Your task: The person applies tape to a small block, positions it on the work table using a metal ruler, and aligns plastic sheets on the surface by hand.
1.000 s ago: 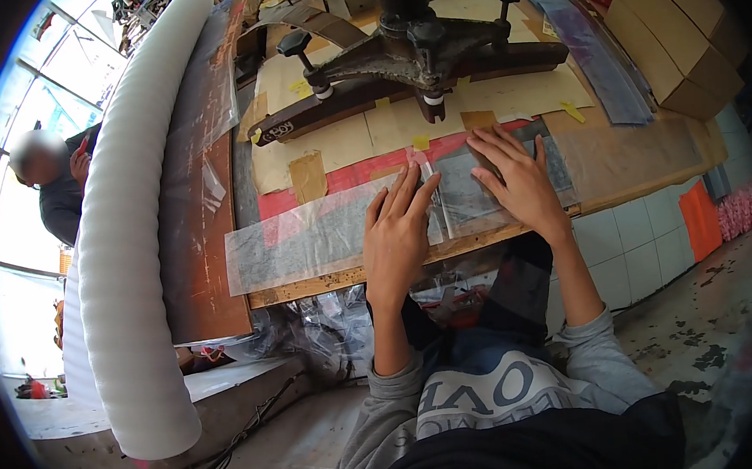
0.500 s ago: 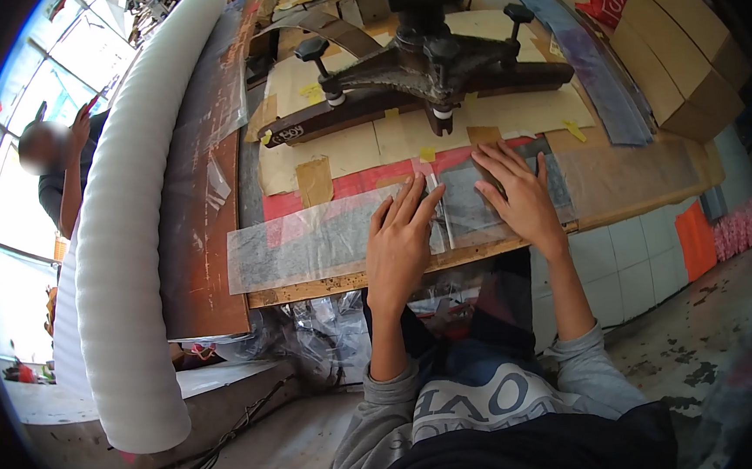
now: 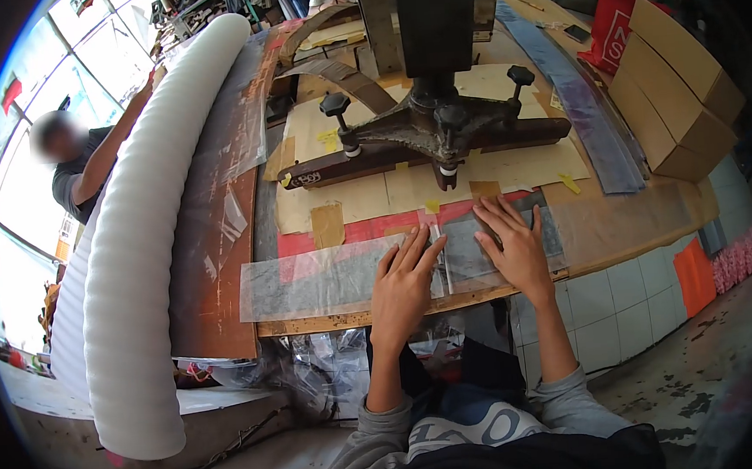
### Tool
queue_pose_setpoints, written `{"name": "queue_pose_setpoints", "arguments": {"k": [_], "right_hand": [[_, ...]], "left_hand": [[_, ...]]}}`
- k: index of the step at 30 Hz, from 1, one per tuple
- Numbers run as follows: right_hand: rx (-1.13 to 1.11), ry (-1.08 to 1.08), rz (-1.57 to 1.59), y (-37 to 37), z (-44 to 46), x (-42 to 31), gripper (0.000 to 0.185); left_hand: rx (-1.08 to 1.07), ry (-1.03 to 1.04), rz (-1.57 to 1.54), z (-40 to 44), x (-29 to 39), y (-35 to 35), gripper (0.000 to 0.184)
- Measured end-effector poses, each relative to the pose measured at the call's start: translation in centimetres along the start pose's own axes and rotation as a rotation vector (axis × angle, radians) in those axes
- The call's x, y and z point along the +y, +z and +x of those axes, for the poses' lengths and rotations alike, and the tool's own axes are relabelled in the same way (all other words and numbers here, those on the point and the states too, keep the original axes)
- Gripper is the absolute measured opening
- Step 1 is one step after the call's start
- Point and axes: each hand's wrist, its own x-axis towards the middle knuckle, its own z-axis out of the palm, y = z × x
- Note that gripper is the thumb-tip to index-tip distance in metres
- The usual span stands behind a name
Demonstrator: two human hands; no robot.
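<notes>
My left hand (image 3: 401, 287) lies palm down with fingers spread on a clear plastic strip (image 3: 310, 284) along the table's front edge. My right hand (image 3: 518, 251) rests flat to its right, also with fingers apart, on the grey and clear sheet. Neither holds anything. Between them runs a narrow pale strip (image 3: 446, 264). Beyond the fingertips lie a red sheet (image 3: 350, 234), a cream board (image 3: 373, 195) and pieces of brown tape (image 3: 327, 226). A dark metal press head (image 3: 443, 134) with black knobs stands above the board.
A long white foam roll (image 3: 137, 242) lies at the left, beside a reddish-brown panel (image 3: 222, 271). A person (image 3: 83, 159) stands beyond the roll. Cardboard boxes (image 3: 672, 100), a red bag (image 3: 613, 30) and a blue-purple plastic strip (image 3: 585, 107) are at the right.
The camera view has tilted up, so the table and press appear lower. My hands remain flat in nearly the same place on the sheets. The person at the left has stretched an arm toward the roll.
</notes>
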Motion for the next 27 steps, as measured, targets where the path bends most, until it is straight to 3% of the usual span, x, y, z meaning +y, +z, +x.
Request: {"name": "queue_pose_setpoints", "arguments": {"k": [15,27], "right_hand": [[0.171,-0.043,0.096,0.18,-0.52,0.12,0.025],[0.166,-0.05,0.078,0.15,-0.42,0.11,0.025]], "left_hand": [[-0.019,0.006,0.013,-0.08,-0.1,0.01,0.05],[-0.035,0.0,0.019,0.11,0.0,-0.17,0.047]]}}
